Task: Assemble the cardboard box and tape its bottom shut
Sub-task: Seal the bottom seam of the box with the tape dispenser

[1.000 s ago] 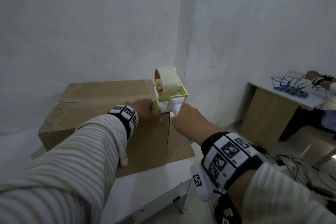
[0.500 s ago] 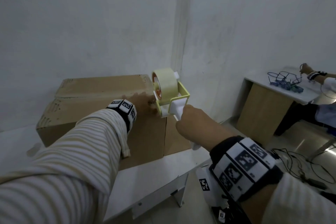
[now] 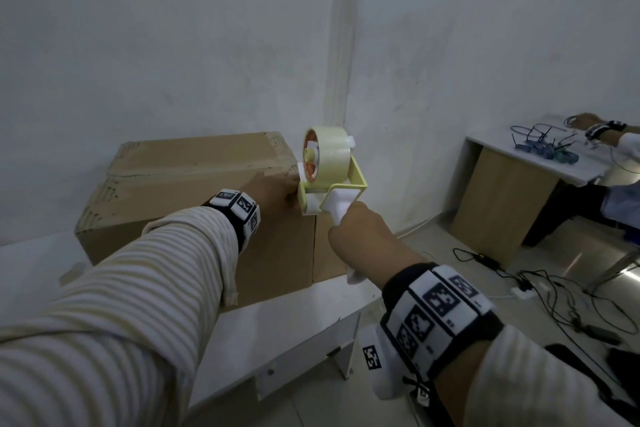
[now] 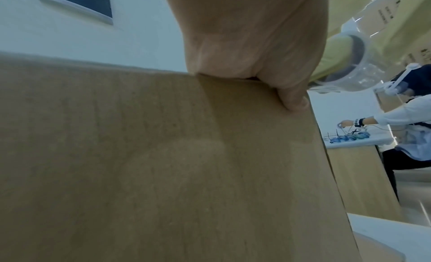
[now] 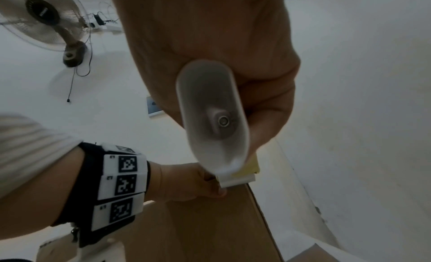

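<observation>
A brown cardboard box [image 3: 194,177] stands on the white table [image 3: 294,315], its top flaps folded flat. My left hand [image 3: 273,189] hooks over the top right edge. Its thumb [image 4: 293,102] presses the side face [image 4: 163,155], and the fingers on top are hidden. My right hand [image 3: 363,243] grips the white handle [image 5: 210,118] of a yellow tape dispenser [image 3: 332,184]. The dispenser carries a pale tape roll [image 3: 327,158]. Its front end sits at the box's top right corner, right beside my left hand [image 5: 186,181].
The box sits close to the table's right end, with the wall corner just behind it. A second desk [image 3: 512,218] at the right holds blue cables [image 3: 540,146], and another person's hand [image 3: 595,126] works there. Cords [image 3: 554,288] lie on the floor.
The dispenser stays at the box's top right corner. My right wrist has dropped lower and nearer to me, showing more of the handle. My left hand keeps its place on the edge.
</observation>
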A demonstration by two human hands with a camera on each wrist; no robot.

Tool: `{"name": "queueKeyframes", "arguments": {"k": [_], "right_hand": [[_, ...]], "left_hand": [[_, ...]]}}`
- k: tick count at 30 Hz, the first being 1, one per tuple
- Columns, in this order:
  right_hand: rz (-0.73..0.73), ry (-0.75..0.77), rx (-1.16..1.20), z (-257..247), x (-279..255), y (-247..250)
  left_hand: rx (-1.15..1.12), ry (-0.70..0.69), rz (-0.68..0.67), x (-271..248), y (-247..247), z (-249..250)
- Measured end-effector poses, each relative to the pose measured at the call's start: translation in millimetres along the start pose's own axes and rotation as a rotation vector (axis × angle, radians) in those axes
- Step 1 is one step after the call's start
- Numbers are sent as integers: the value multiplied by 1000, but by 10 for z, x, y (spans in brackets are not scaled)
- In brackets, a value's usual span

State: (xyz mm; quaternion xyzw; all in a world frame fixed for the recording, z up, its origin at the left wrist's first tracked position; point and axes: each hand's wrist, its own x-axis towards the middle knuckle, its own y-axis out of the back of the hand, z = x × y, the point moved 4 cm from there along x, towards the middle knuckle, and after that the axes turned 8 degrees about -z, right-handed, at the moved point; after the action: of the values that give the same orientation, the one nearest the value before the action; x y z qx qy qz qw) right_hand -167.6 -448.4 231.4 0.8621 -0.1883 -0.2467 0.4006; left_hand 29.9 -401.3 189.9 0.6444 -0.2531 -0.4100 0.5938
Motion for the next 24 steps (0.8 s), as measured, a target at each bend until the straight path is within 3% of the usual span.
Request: {"name": "queueKeyframes", "arguments": {"k": [5,10,13,19,24], "right_hand": [[12,-36,14,-8,15,-41],[-22,-99,121,50,85,-71],[-79,-128,129,190,88,-182],[102,-83,306,391,62,-71],[164,15,318,185,-7,69]], "left_hand": [[129,-5,37,-31,1,62],[42,7,170,-79,36,85],[41,-1,165,-76,17,98],[-106,67,89,-4,52,126],[-84,96,238,-91,63,248]]}}
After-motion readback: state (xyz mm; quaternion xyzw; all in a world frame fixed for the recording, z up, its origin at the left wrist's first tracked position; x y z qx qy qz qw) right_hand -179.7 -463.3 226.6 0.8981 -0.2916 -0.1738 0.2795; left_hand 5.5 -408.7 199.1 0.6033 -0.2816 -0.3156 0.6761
